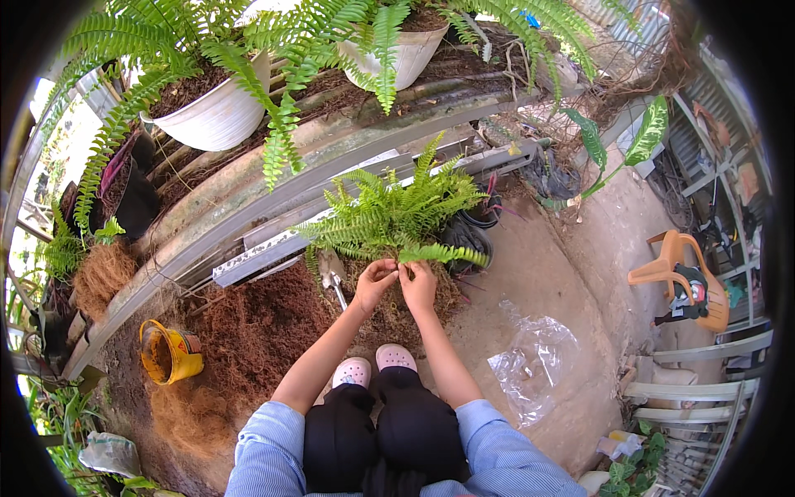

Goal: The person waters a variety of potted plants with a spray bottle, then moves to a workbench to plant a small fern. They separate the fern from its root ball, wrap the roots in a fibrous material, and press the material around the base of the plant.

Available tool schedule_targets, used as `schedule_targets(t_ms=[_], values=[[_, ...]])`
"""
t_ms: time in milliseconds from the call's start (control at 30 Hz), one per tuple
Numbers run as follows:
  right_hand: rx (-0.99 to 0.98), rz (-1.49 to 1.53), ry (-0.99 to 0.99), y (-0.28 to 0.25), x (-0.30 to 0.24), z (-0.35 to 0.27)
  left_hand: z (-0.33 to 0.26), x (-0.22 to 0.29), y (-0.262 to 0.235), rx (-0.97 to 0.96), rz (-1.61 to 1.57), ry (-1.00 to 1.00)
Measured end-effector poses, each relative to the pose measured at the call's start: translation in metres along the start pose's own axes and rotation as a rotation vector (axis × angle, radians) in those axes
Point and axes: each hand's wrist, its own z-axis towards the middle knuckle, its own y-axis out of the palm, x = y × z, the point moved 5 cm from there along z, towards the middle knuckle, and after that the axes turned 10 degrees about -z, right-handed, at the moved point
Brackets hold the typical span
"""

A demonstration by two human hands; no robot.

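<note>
From my end, the work looks part-way along: the fern [389, 217] stands upright straight ahead of the wearer, on a mound of brown soil [407, 321], and the attention is on one frond [451, 253] at its near edge. I'd judge the plant's rough placing done and this fine fingerwork under way; I see no pot wall round its base, though the hands cover part of it, and I can't tell whether that frond is attached or loose. The coir heap [261, 331] lies loose to the left with the yellow bucket [186, 356] beyond it, so I take it that there is material left to use. As for pose, both forearms run up from the lower edge and slant inward until the hands nearly meet, just in front of the leaves. The right hand [419, 286] is narrowed, its fingers seemingly pinching the frond, which trails off to the right. The left hand [375, 283] is bent in at the wrist, fingers drawn together beside the other's tips; whether it grips anything I can't make out. The shoes [396, 357] sit together just behind the soil, below the hands.
</note>
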Motion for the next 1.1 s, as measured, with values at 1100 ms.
schedule_targets(t_ms=[1100], values=[[-0.307, 0.41, 0.096, 0.022, 0.015, 0.013, 0.018, -0.007, -0.016, 0.086, 0.04, 0.091]])
